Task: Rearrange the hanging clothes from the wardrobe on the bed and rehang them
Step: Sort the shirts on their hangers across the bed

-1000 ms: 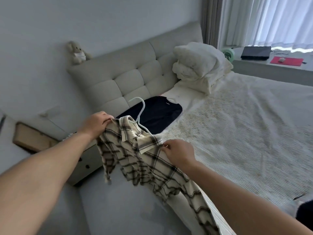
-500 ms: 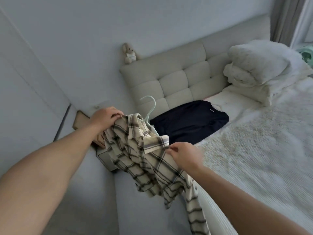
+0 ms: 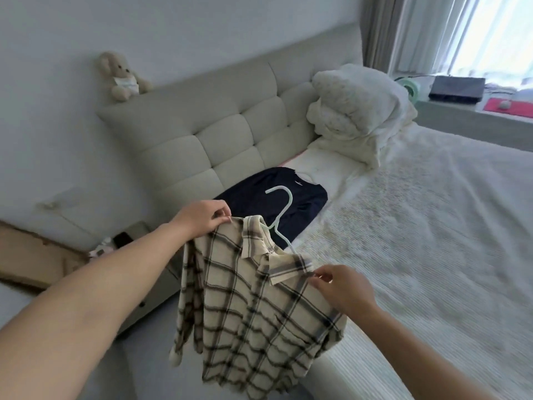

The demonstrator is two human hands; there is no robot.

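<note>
The plaid shirt point(image 3: 253, 307) on its pale hanger point(image 3: 281, 217) is held in the air over the bed's point(image 3: 432, 255) near edge, pinched at one shoulder by the left hand point(image 3: 202, 217) and at the other by the right hand point(image 3: 340, 287). The laying-out step appears to be in hand; next, lowering it flat beside the navy top point(image 3: 274, 203) at 12 o'clock is called for. No container's contents are shown.

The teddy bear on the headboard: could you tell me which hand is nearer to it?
Left. The left hand is below the teddy bear; the right hand is lower and further right.
</note>
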